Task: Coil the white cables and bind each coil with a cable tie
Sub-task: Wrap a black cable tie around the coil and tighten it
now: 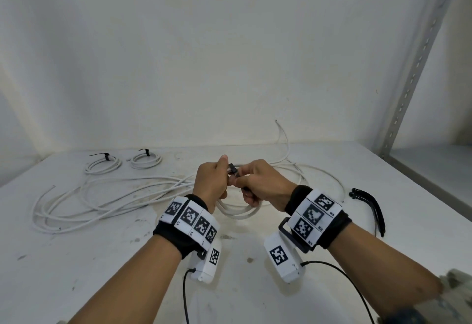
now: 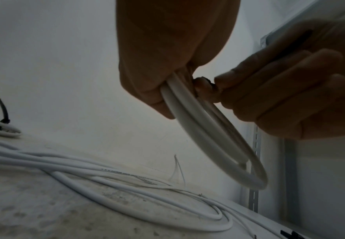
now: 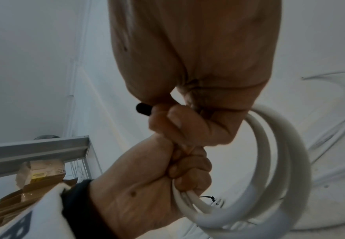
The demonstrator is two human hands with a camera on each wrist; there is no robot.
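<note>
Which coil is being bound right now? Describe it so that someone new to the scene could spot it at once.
Start at the white table and go to its middle, where both hands meet. The coil hangs there, gripped by the left hand and the right hand. Unlike the two tied coils lying at the back left, it is held above the table, with a black tie pinched above it.

A storeroom or workshop: slotted steel racking (image 1: 419,63) beside a scuffed white bench (image 1: 102,259), cardboard boxes (image 3: 30,182) behind it.
</note>
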